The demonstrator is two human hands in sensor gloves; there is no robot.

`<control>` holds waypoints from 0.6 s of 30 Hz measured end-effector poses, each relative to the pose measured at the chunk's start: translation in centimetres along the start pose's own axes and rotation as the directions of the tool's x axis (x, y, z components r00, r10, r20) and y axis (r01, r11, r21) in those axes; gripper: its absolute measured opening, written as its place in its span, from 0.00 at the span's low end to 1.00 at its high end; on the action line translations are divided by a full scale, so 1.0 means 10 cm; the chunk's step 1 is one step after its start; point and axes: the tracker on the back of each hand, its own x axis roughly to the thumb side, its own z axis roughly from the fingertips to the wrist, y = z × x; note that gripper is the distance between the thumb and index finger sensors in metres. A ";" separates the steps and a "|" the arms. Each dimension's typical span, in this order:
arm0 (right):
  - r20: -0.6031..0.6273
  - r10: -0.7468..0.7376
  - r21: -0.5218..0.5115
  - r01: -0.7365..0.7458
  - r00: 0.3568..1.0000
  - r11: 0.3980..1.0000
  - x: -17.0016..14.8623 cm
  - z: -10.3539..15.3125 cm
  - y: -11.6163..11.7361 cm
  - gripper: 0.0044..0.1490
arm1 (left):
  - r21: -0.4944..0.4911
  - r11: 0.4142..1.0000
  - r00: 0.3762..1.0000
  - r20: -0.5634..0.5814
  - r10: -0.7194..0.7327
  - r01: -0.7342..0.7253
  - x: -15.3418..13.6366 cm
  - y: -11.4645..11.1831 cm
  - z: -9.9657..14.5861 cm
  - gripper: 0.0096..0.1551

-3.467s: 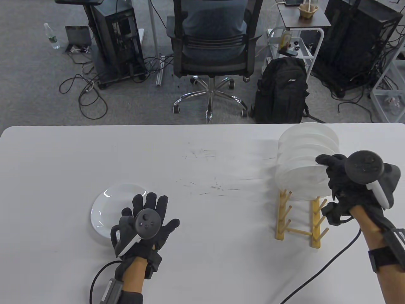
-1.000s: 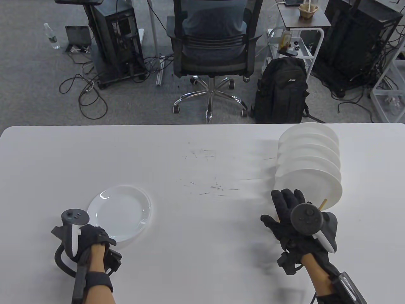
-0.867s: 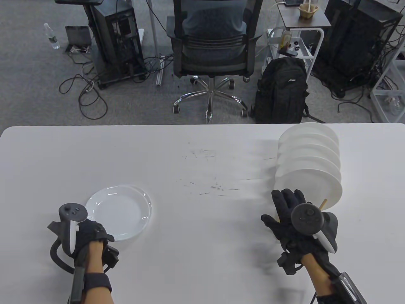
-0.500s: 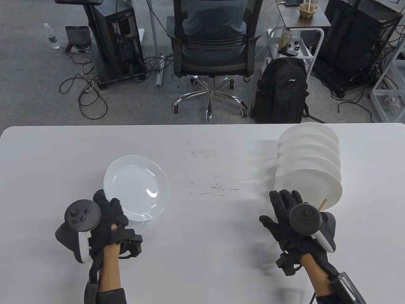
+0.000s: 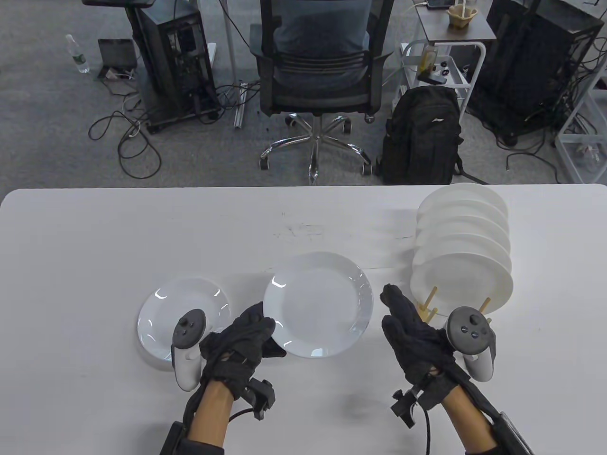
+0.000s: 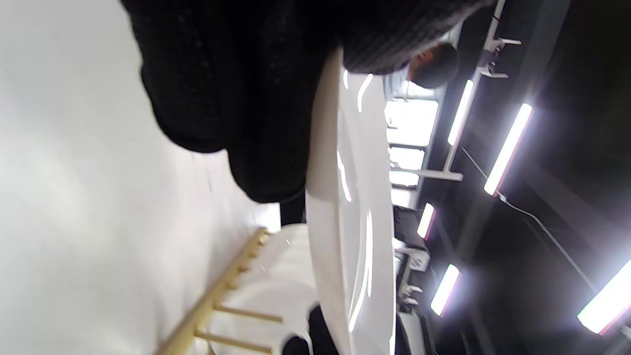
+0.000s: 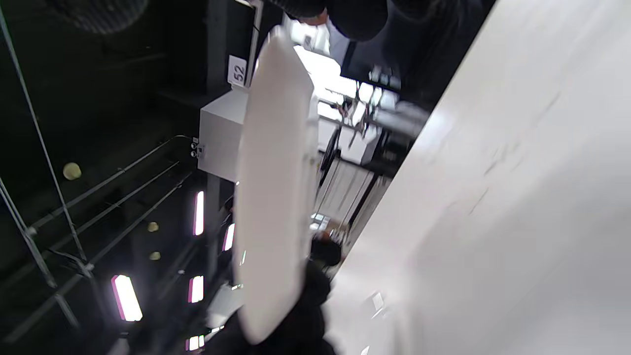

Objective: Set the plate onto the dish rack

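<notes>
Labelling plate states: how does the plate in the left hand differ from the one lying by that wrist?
The held plate is off the table, gripped at its near-left rim by the left hand, close to the right hand and dish rack. The resting plate lies flat on the table, untouched, farther left. Both are round, white and glossy, seemingly alike in size.

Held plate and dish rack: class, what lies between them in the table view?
The right hand, open and apart from the plate that the left hand grips, lies between it and the rack, as the table view shows.
</notes>
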 end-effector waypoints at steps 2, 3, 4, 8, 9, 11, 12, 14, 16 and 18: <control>-0.073 -0.058 0.054 0.062 0.996 0.997 0.02 -0.02 0.06 0.55 | -0.057 0.998 1.000 0.012 0.004 -0.003 -0.01 -0.06 -0.02 0.37; -0.113 -0.052 0.031 0.056 0.992 0.998 0.03 -0.02 0.04 0.53 | -0.082 0.997 1.000 0.013 0.000 0.001 -0.01 -0.09 -0.02 0.37; -0.168 -0.043 -0.038 0.037 0.985 0.999 0.04 -0.02 0.00 0.49 | -0.078 0.997 1.000 0.022 -0.021 0.022 -0.01 -0.10 -0.02 0.37; -0.293 -0.180 -0.121 0.150 0.939 0.981 -0.08 -0.06 -0.18 0.44 | -0.123 0.983 0.989 0.071 -0.126 0.134 0.08 -0.17 -0.03 0.41; -0.328 -0.220 -0.125 0.189 0.919 0.974 -0.12 -0.07 -0.21 0.44 | -0.124 0.978 0.984 0.086 -0.158 0.168 0.11 -0.19 -0.03 0.40; -0.344 -0.293 -0.170 0.248 0.892 0.954 -0.19 -0.10 -0.28 0.45 | -0.112 0.952 0.955 0.122 -0.270 0.283 0.16 -0.23 -0.03 0.38; -0.336 -0.299 -0.210 0.238 0.893 0.948 -0.18 -0.11 -0.34 0.44 | -0.095 0.942 0.942 0.126 -0.310 0.323 0.19 -0.25 -0.03 0.36; -0.301 -0.266 -0.262 0.189 0.916 0.946 -0.07 -0.11 -0.49 0.39 | 0.014 0.915 0.910 0.105 -0.401 0.402 0.22 -0.22 0.01 0.37; -0.270 -0.230 -0.349 0.127 0.935 0.928 0.08 -0.10 -0.67 0.36 | 0.138 0.819 0.815 0.098 -0.571 0.557 0.26 -0.15 0.05 0.38; -0.233 -0.100 -0.458 -0.019 0.967 0.889 0.32 -0.06 -0.92 0.34 | 0.240 0.645 0.658 0.032 -0.752 0.725 0.30 -0.05 0.10 0.39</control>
